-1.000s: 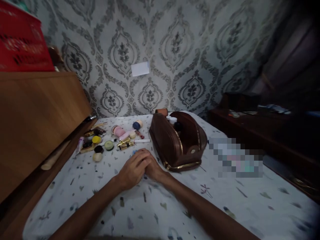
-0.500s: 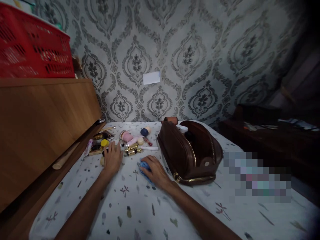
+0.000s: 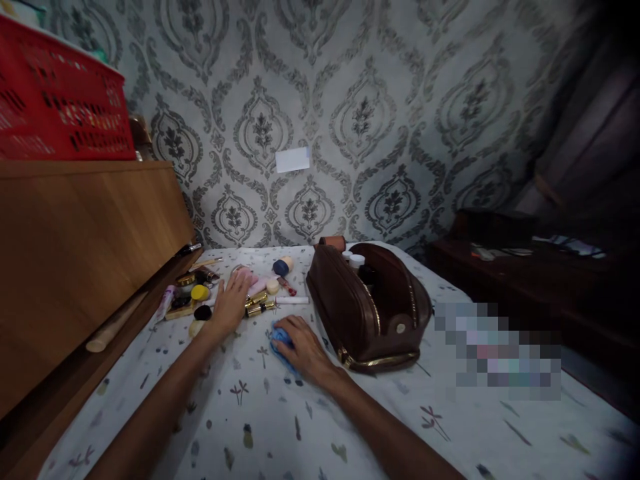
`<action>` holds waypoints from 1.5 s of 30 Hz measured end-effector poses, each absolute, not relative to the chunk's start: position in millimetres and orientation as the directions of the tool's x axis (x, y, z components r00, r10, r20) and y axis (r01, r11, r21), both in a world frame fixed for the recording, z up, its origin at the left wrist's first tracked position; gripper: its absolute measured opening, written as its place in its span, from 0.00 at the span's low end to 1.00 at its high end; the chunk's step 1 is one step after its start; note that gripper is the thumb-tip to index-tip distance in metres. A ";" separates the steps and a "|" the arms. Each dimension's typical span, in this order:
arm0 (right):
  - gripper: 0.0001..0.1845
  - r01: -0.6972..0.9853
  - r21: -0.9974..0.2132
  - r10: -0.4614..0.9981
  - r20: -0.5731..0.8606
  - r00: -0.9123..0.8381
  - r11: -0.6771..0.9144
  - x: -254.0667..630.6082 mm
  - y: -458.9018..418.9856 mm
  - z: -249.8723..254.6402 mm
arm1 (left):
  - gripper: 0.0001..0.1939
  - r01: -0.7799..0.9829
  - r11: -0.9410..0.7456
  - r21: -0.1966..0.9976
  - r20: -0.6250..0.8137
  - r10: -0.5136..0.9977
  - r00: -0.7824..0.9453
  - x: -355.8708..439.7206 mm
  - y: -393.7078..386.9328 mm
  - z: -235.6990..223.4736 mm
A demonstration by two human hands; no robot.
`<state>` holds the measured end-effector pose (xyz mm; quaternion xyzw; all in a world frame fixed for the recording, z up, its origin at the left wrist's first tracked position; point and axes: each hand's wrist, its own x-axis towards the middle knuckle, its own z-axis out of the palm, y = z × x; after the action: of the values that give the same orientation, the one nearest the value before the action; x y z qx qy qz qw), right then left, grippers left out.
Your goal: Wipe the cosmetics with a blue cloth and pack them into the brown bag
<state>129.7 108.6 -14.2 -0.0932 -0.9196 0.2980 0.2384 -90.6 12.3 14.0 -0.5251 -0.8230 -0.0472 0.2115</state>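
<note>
My left hand (image 3: 229, 305) lies flat with fingers stretched out over a scatter of small cosmetics (image 3: 260, 299) on the bed, its fingertips by a pink jar (image 3: 249, 274) and gold tubes (image 3: 259, 308). My right hand (image 3: 301, 345) rests with fingers curled on a blue cloth (image 3: 281, 343) on the patterned sheet (image 3: 280, 413). Just right of that hand an open brown leather pouch (image 3: 369, 306) stands with small bottles inside.
A wooden cabinet (image 3: 75, 253) with a red crate (image 3: 55, 100) on top lines the left side. Patterned wallpaper with a white label (image 3: 293, 160) is behind. A dark low shelf (image 3: 525, 267) stands at the right.
My hands were clasped together a second ago. The left one has since reached out to the cosmetics, while the right stayed down on the blue cloth.
</note>
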 end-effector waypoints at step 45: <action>0.14 -0.018 -0.586 0.294 0.433 -0.852 0.810 130.2 113.3 -18.2 | 0.14 0.886 0.264 0.381 0.447 0.786 -0.427 -108.6 0.7 33.7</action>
<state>130.2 113.3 -18.2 -0.0755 -0.9148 0.2986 0.2614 -108.6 0.7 33.7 -0.5288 -0.7906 -0.2970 0.0841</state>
